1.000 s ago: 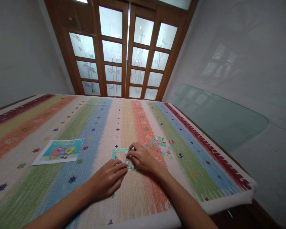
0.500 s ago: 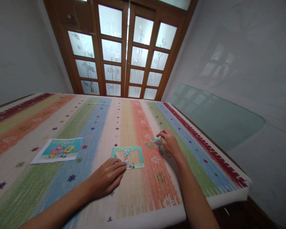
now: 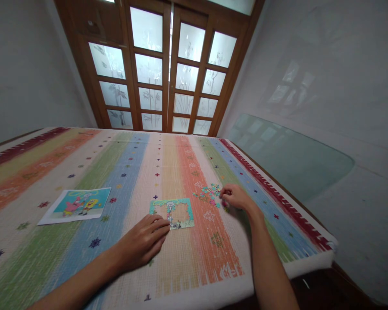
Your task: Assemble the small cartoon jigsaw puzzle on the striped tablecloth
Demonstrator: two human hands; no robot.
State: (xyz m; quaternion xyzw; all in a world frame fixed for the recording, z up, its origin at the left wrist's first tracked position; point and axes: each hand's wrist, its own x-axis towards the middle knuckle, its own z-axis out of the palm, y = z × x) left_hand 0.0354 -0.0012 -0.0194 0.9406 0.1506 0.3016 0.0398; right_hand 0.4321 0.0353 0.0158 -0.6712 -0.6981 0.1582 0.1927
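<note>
Puzzle frame [image 3: 172, 212] lies flat on desk [image 3: 187, 267], long axis left-right. Left hand [image 3: 142, 243] just near of it, fingers together, tips touching its near edge. Right hand [image 3: 236, 197] right of frame at loose pieces [image 3: 208, 193], fingers curled; pinch unclear.

L hand [image 3: 142, 241] flat, palm down, fingers together. R hand [image 3: 236, 198] reaching fwd, fingers curled, arm extended.

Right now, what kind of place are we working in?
Probably a room in a home: wooden doors with frosted glass panes, plain walls, and a striped woven cloth on a table where the hands work a jigsaw puzzle.
</note>
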